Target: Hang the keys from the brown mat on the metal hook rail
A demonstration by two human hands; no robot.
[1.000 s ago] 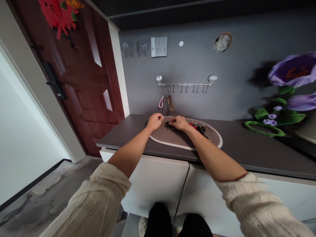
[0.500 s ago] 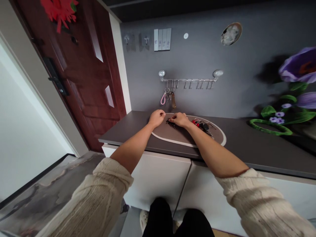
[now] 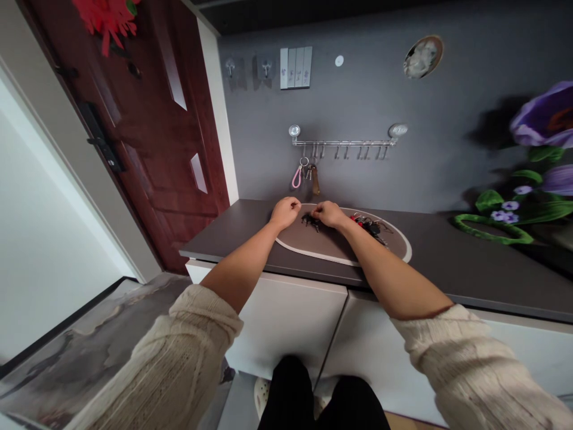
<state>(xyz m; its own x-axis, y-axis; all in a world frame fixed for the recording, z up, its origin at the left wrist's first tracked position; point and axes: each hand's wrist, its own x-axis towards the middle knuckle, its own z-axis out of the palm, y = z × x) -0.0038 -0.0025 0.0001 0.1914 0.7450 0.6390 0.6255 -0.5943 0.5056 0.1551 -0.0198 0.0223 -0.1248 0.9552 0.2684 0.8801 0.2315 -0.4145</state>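
Note:
My right hand (image 3: 331, 214) is over the oval brown mat (image 3: 322, 245), its fingers pinched on a small bunch of dark keys (image 3: 310, 221). The keys hang or lie just below and left of the fingertips; whether they touch the mat I cannot tell. My left hand (image 3: 285, 213) is closed at the mat's left edge, fingertips together, and what it may hold is hidden. Right of my right hand, partly behind its wrist, lies a pile of keys and key rings (image 3: 370, 227) with red and black pieces.
On the grey wall, a clear hook rail (image 3: 344, 144) carries a pink loop keyring (image 3: 296, 177) and a brown key fob (image 3: 316, 181). A purple flower decoration (image 3: 544, 128) stands on the dark countertop (image 3: 447, 269) at right. A dark red door (image 3: 147, 137) is at left.
My right hand has shifted slightly right and up, and more of the dark keys shows below its fingertips. My left hand has barely moved. The view has tilted slightly.

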